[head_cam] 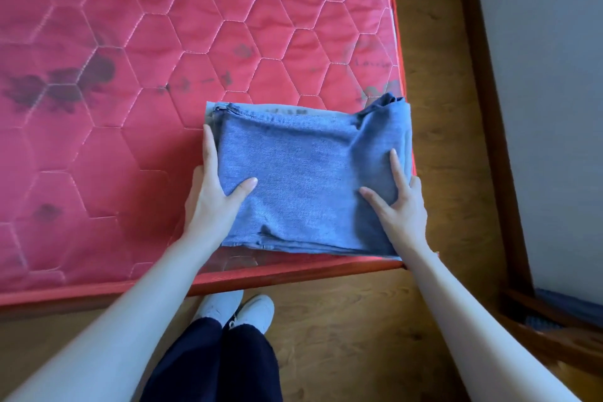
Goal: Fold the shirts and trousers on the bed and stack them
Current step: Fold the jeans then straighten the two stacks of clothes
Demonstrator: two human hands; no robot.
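Red mattress (130, 108) filling upper left. Left hand (213, 196) clasping folded jeans (303, 183) at centre-right, thumb on top. Right hand (399, 206) flat, fingers spread, pressing them, likely squaring the bundle near the corner.

The blue denim trousers (303, 179) lie folded into a thick, roughly rectangular bundle at the mattress's 5 o'clock corner. A seam with what may be a zip shows at the bundle's 11 o'clock corner; its 1 o'clock corner bunches upward.
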